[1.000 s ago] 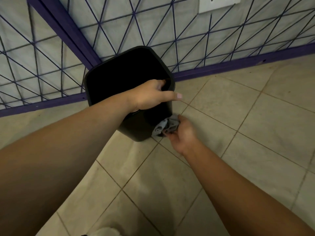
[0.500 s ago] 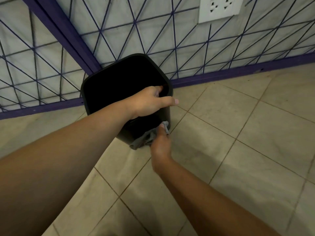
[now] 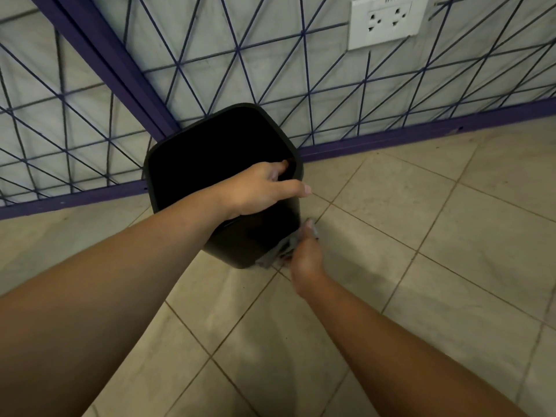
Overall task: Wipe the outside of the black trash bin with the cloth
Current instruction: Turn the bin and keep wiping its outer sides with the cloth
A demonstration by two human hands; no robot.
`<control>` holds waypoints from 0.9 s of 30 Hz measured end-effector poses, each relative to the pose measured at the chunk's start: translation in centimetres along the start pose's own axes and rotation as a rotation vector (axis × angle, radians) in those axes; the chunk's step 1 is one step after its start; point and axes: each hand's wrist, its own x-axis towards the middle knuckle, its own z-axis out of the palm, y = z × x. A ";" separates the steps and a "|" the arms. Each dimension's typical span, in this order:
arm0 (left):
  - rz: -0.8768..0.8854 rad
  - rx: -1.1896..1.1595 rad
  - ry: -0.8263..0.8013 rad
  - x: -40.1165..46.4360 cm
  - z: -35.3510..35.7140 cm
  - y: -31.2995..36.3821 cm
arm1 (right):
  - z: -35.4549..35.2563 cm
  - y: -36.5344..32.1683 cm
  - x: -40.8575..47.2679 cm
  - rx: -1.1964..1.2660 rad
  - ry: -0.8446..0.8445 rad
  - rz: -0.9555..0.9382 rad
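You are holding the black trash bin [image 3: 210, 164] steady in the middle of the frame, where it is standing on the tiled floor [image 3: 406, 236] just in front of the purple-framed wire fence [image 3: 114, 70]. Your left hand [image 3: 258, 188] is gripping the bin's near right rim, fingers hooked inside the opening and thumb lying along the outside, so that grip is closed on the rim. Your right hand [image 3: 305, 254] is pressing the grey cloth [image 3: 278, 251] against the lower right corner of the bin's outer wall; its grip is bunched around the cloth, though blur is hiding the exact finger positions. To do this stroke well, you are probably best keeping the cloth flat against the wall and working in long overlapping passes from rim to base. Keep the left hand braced so the bin is not sliding or tipping, and turn the bin to reach the sides facing the fence.
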 end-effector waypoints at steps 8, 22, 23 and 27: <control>-0.025 0.225 -0.256 -2.5 -2.1 -1.1 | -4.9 -2.2 0.4 0.142 0.117 -0.061; 0.023 0.465 -0.022 -2.8 -0.4 0.6 | -3.5 -1.3 -1.1 -0.084 0.097 0.002; 0.043 0.520 0.027 -2.8 0.0 0.5 | -3.2 -1.3 -1.1 -0.094 0.099 -0.001; 0.084 0.647 0.035 -3.3 -0.1 -0.1 | -2.8 -1.1 -0.4 -0.132 0.053 -0.037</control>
